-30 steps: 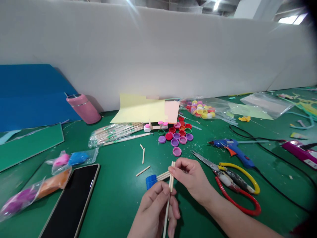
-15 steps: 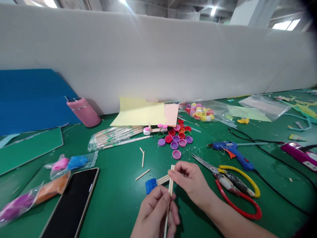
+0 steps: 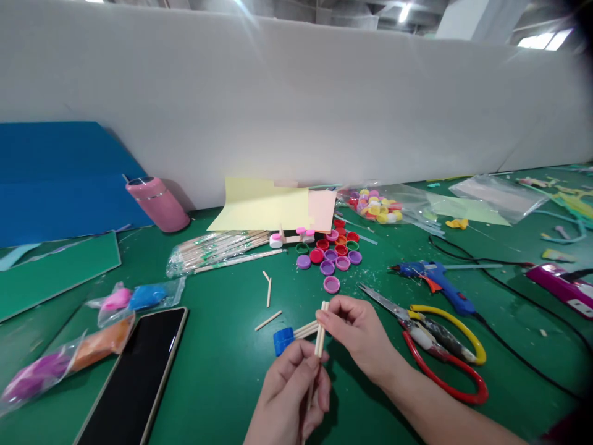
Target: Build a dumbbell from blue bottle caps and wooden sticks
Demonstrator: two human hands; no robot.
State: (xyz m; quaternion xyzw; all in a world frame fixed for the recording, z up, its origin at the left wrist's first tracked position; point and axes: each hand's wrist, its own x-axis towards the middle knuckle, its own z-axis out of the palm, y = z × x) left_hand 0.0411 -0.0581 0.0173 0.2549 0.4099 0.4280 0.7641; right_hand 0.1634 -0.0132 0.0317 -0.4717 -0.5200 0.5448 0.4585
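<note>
Thin wooden sticks (image 3: 320, 339) stand side by side, held upright between my two hands. My left hand (image 3: 293, 390) is closed around their lower part, thumb pressed against them. Near the upper ends, my right hand (image 3: 356, 334) pinches the sticks between thumb and finger. Behind my hands lies a blue piece (image 3: 283, 340) with pale sticks (image 3: 306, 330) running from it to the right, partly hidden by my fingers. A short cut stick (image 3: 268, 321) and a small broken stick (image 3: 269, 292) rest on the green table beyond.
Scissors (image 3: 430, 346) and a blue glue gun (image 3: 435, 281) with its cord lie right. Bottle caps (image 3: 327, 267), bagged sticks (image 3: 217, 250) and a small stick model (image 3: 291, 239) sit ahead. A phone (image 3: 134, 377), clay packets (image 3: 69, 361) and a pink bottle (image 3: 160, 205) are left.
The whole view has shifted slightly. My left hand's grip appears a little higher on the sticks, and less of their lower length shows. Both hands still hold them.
</note>
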